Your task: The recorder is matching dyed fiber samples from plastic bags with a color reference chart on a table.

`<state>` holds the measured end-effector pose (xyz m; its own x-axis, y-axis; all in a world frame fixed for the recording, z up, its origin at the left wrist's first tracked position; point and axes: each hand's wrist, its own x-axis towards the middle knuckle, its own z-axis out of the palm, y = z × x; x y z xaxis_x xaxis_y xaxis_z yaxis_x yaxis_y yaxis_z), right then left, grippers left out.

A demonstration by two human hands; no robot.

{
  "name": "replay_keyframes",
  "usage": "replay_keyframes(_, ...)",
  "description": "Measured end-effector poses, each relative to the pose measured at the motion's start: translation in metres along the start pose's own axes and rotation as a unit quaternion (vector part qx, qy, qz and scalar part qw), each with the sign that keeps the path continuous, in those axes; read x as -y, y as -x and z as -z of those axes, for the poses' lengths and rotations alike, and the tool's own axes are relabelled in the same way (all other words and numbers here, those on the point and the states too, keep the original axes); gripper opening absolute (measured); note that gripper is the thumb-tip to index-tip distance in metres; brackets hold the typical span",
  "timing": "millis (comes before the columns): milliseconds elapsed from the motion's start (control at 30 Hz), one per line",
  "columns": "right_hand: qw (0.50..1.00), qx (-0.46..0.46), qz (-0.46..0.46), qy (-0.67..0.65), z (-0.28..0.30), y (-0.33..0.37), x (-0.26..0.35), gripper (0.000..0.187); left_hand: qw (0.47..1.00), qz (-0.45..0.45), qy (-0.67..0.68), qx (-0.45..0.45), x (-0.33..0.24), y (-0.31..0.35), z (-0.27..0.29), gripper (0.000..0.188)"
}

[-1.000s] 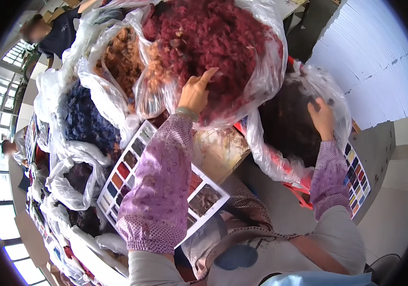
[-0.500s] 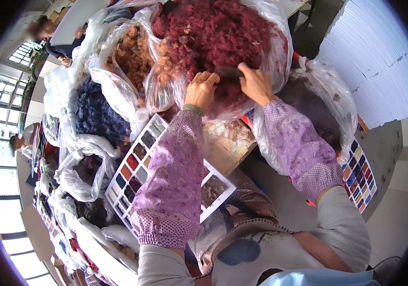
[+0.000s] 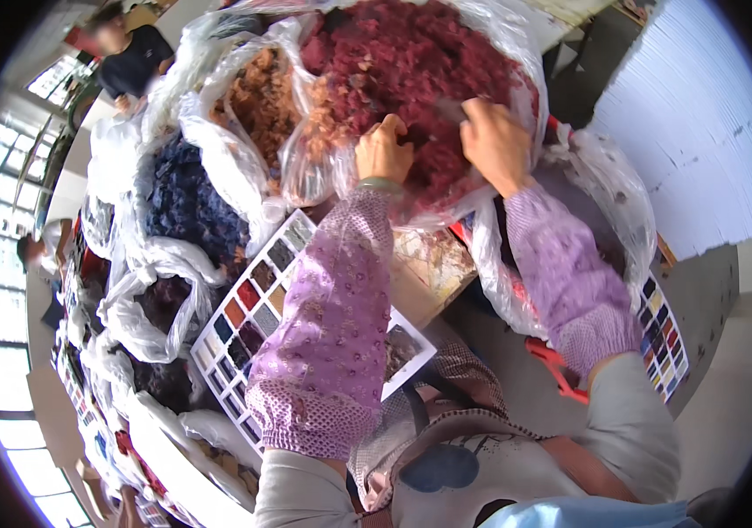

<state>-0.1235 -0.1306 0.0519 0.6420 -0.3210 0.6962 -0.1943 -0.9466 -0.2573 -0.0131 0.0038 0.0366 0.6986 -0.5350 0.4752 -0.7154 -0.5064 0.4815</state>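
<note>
From your head camera, you have six clear plastic bags whose fill can be made out. The largest bag [image 3: 530,48], at top centre, is heaped with dark red fibre [image 3: 420,62], and both your hands are over its near part. Just left of it, a second bag [image 3: 218,132] holds orange-brown fibre [image 3: 262,97]; left of and below that, a third is full of navy fibre [image 3: 187,198]. Two smaller bags lower on the left hold dark fibre [image 3: 162,304], and one bag [image 3: 631,194] to your right holds dark greyish-brown fibre.

Your left hand [image 3: 385,151] has its fingers curled in, thumb toward the forefinger, against the red heap; you can't tell whether anything is pinched in them. Your right hand [image 3: 495,145], a little apart from it, is blurred, its fingers bent and a dark smudge beside their tips; whether they grip it can't be told.

Two swatch sheets lie near you: one sheet [image 3: 263,321] under your left forearm, another [image 3: 662,334] beyond your right elbow. Two other people [image 3: 134,57] show at far left.
</note>
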Motion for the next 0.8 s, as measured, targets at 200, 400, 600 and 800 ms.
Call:
replay_keyframes(200, 0.994, -0.054, 0.09, -0.012, -0.007, 0.001, 0.024, 0.017, 0.983, 0.158, 0.028, -0.091, -0.004, -0.006, 0.0, 0.022)
replay_keyframes(400, 0.981, -0.106, 0.153, 0.062, 0.011, -0.012, -0.015, 0.023, 0.967, 0.202, 0.123, -0.093, -0.034, -0.002, 0.003, 0.019)
replay_keyframes(600, 0.986, -0.092, 0.073, 0.118, 0.02, -0.018, -0.019, 0.026, 0.974, 0.117, 0.119, -0.156, 0.012, 0.087, 0.132, 0.023)
replay_keyframes(800, 0.866, 0.212, -0.044, -0.452, 0.056, 0.071, 0.136, 0.036, 0.961, 0.21, 0.086, -0.159, 0.043, 0.281, 0.291, 0.018)
